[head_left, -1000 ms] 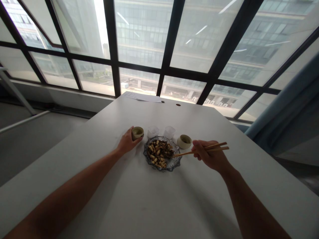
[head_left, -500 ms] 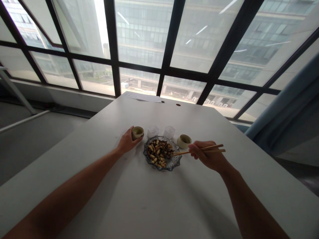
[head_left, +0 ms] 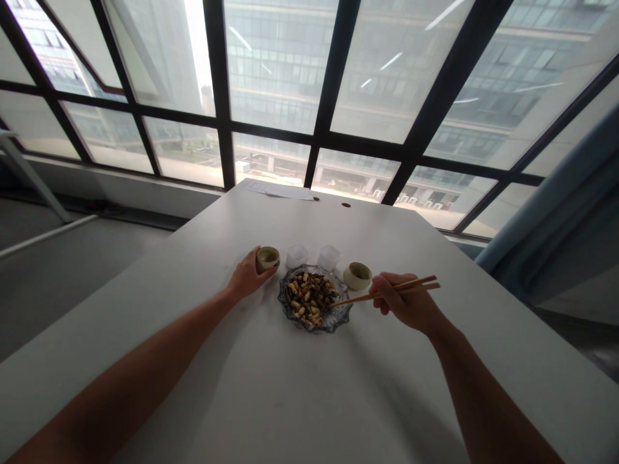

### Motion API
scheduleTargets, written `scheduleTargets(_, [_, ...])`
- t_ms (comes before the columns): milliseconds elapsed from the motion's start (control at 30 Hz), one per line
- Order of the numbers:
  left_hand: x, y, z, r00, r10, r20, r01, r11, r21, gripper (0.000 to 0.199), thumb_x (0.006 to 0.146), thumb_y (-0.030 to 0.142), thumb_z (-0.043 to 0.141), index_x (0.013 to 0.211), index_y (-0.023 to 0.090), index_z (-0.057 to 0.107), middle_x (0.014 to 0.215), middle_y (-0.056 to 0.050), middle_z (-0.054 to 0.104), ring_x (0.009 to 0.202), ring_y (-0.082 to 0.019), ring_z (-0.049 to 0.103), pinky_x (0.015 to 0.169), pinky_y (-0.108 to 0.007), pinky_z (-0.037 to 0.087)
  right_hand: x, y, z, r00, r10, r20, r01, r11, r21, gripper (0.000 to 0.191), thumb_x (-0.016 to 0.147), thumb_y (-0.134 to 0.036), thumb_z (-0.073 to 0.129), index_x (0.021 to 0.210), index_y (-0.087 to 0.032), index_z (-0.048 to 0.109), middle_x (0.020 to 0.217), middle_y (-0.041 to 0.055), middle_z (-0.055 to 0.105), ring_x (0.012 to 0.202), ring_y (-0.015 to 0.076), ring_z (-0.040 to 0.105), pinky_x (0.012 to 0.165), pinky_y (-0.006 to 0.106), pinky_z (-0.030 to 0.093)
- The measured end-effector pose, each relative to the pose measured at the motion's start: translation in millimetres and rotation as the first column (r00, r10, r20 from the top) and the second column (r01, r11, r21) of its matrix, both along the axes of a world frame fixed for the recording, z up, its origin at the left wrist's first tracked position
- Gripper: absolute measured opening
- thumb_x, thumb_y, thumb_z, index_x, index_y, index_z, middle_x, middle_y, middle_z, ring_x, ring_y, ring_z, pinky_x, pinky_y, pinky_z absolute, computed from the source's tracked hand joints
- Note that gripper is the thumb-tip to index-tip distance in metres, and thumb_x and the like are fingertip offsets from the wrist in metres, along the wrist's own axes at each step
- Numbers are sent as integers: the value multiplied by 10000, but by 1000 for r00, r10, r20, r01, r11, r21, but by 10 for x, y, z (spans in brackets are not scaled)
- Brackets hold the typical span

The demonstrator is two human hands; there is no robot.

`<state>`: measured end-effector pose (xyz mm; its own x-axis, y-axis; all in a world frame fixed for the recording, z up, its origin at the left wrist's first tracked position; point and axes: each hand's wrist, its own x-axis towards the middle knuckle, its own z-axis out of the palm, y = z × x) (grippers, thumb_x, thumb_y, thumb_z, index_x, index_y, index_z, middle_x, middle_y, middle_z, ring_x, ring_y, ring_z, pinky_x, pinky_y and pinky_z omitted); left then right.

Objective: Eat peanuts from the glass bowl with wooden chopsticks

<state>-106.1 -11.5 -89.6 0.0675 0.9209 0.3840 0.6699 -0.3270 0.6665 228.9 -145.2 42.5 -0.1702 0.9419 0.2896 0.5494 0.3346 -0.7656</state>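
My left hand is wrapped round a small olive-green cup standing on the table. In my right hand is a pair of wooden chopsticks, their tips at the right side of the food in a scalloped glass plate. Peanuts in shells and dark seeds are heaped on the plate's left and middle; bare glass shows at its right. A second olive-green cup stands just beyond my right fingers. Whether the tips pinch anything is too small to tell.
Two small translucent white cups, one on the left and one on the right, stand behind the plate. White paper lies at the far edge of the white table. Windows rise beyond; a blue curtain hangs at right.
The chopsticks have shifted slightly and their tips have come closer together at the plate. My left hand and its cup stay in place.
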Motion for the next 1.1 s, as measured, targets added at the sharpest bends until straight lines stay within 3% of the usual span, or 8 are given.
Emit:
scheduleTargets(300, [-5, 29, -40, 1000, 6, -7, -6, 1000, 9, 826, 794, 535, 683, 1447, 117, 398, 1452, -212, 520, 1341, -343, 512, 1134, -475, 400, 118, 54, -38, 969, -136, -207, 132, 991, -34, 638, 773, -786, 588, 616, -171, 647, 434, 38, 610, 318, 123, 528, 308, 221, 417])
scheduleTargets(400, [27, -9, 67, 999, 48, -16, -46, 994, 99, 841, 798, 540, 684, 1450, 103, 382, 1485, -224, 472, 1395, -351, 439, 1162, -487, 359, 189, 114, -47, 935, -199, -294, 201, 979, -23, 648, 755, -800, 594, 588, -175, 641, 412, 39, 596, 295, 128, 508, 296, 239, 410])
scheduleTargets(500, [161, -123, 283, 997, 45, -59, -30, 973, 229, 785, 827, 540, 660, 1452, 151, 389, 1509, -185, 454, 1424, -332, 392, 1185, -489, 314, 304, 192, -33, 870, -237, -433, 261, 965, -4, 647, 736, -808, 607, 562, -185, 622, 392, 40, 573, 289, 134, 491, 283, 251, 387])
scheduleTargets(633, [575, -312, 603, 963, -141, -228, 190, 959, 210, 664, 854, 506, 642, 1418, 210, 456, 1460, -116, 528, 1392, -305, 428, 1191, -466, 277, 469, 245, 25, 782, -223, -582, 305, 951, 46, 607, 771, -781, 600, 571, -209, 584, 370, 19, 532, 295, 134, 472, 278, 250, 352])
scheduleTargets(767, [1146, -354, 797, 875, -342, -344, 403, 907, 121, 717, 827, 480, 674, 1433, 174, 443, 1427, -146, 554, 1377, -308, 446, 1198, -472, 235, 553, 165, 127, 797, -235, -556, 366, 921, 136, 600, 837, -760, 532, 593, -214, 583, 381, 20, 549, 290, 140, 477, 289, 264, 366])
scheduleTargets(933, [1753, -224, 824, 771, -441, -459, 494, 870, -6, 840, 811, 517, 669, 1487, 140, 343, 1412, -175, 561, 1382, -306, 439, 1211, -489, 164, 544, -31, 269, 834, -385, -395, 494, 841, 223, 606, 831, -748, 558, 629, -183, 640, 427, 29, 605, 312, 130, 527, 319, 242, 427])
scheduleTargets(1100, [2086, -69, 732, 713, -473, -517, 484, 866, -124, 992, 745, 568, 713, 1513, 125, 268, 1418, -195, 548, 1384, -331, 429, 1212, -538, 61, 519, -91, 314, 866, -406, -293, 478, 843, 247, 618, 799, -770, 573, 628, -180, 637, 432, 29, 606, 316, 128, 539, 312, 225, 428])
